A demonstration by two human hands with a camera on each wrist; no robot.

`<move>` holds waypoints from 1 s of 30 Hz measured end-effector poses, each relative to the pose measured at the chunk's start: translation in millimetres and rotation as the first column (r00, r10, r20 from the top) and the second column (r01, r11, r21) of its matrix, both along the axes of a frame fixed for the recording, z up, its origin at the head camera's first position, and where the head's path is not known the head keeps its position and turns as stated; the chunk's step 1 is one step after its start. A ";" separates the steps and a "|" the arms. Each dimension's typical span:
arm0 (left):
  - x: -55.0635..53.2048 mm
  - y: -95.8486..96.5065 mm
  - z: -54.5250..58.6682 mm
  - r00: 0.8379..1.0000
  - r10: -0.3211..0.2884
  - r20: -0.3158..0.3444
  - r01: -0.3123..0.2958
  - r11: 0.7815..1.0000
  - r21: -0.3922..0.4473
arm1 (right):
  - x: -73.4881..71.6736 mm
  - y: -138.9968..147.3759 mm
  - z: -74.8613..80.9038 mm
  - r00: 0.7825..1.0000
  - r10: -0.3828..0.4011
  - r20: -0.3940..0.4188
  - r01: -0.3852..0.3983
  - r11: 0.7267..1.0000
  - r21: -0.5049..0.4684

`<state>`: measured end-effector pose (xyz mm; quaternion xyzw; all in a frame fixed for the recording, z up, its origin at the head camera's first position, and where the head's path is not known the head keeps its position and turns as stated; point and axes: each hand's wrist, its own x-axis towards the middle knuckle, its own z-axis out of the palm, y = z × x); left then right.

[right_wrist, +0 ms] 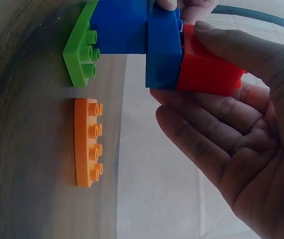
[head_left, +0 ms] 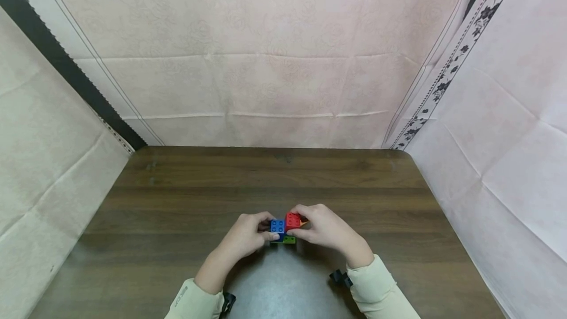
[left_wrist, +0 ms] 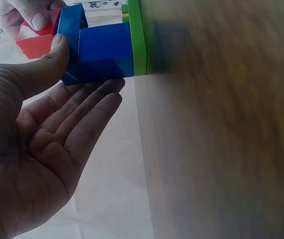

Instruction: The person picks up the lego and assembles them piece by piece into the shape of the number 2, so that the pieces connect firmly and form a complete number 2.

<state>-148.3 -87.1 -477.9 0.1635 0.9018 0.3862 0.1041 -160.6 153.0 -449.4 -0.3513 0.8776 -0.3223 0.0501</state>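
On a wooden table (head_left: 177, 201), the left hand (head_left: 245, 233) pinches a blue block (head_left: 277, 226) and the right hand (head_left: 325, 228) a red block (head_left: 293, 221) on it, above a green block (head_left: 290, 240). An orange block (right_wrist: 83, 144) lies just beside, the far edge (head_left: 274, 148) well apart.

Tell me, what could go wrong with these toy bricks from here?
The red brick sits over the overhanging end of the upper blue brick, so pressing down there might tip or loosen it. The right hand could also nudge the orange plate lying nearby.
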 end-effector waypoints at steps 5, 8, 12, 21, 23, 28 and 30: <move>-0.1 0.3 0.7 1.000 -0.001 -0.002 0.001 1.000 0.003 | 0.6 -0.5 1.6 1.000 0.001 0.006 -0.001 1.000 -0.004; -0.2 0.4 0.3 1.000 -0.002 -0.005 0.002 1.000 0.002 | 0.4 -0.7 1.8 1.000 0.000 0.014 0.000 1.000 0.003; -0.5 0.2 -0.8 1.000 -0.003 -0.005 0.003 1.000 0.001 | 0.1 -0.7 1.7 1.000 0.002 0.016 -0.002 1.000 0.014; -1.4 -0.3 -2.6 1.000 -0.006 0.000 0.006 1.000 0.004 | -0.7 -0.5 2.1 1.000 0.001 0.002 -0.001 1.000 0.020; -1.4 -0.3 -3.0 1.000 -0.008 0.002 0.008 1.000 0.004 | -1.0 -0.5 1.9 1.000 0.000 0.010 0.000 1.000 0.023; -1.3 -0.4 -3.8 1.000 -0.009 0.006 0.009 1.000 0.007 | -1.0 -0.5 2.0 1.000 -0.004 0.024 0.004 1.000 0.024; -1.5 -0.4 -3.8 1.000 -0.007 0.008 0.006 1.000 0.010 | -1.1 -0.3 2.2 1.000 -0.004 0.023 0.004 1.000 0.025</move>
